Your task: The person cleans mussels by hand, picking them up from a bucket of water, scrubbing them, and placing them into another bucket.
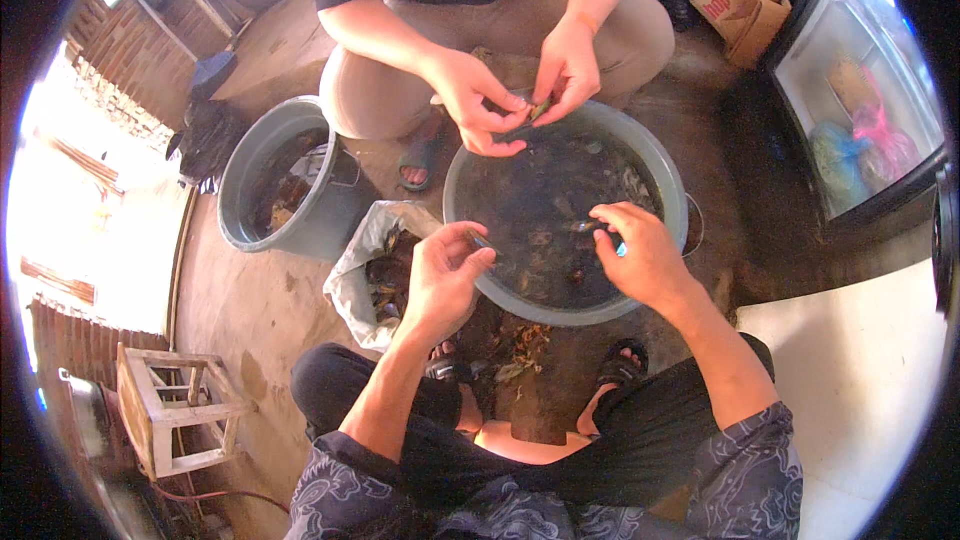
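Observation:
A grey plastic basin (491,292) of dark water stands before me, with what look like shells in it. Over its left rim, my left hand (448,270) pinches a small dark shell (481,239) between thumb and fingers. My right hand (637,251), above the basin's right part, has a small dark object (581,226) at its fingertips; whether it is a shell or a tool I cannot tell. Left of the basin, partly behind my left hand, an open whitish sack (349,281) holds dark shells (388,298).
Opposite sits another person, whose hands (517,94) hold a small greenish item over the basin's far rim. A deep grey tub (322,221) stands at the left, a wooden stool (187,416) lower left. Orange-brown scraps (531,345) lie between my feet. A glass-fronted cabinet (847,90) is at the right.

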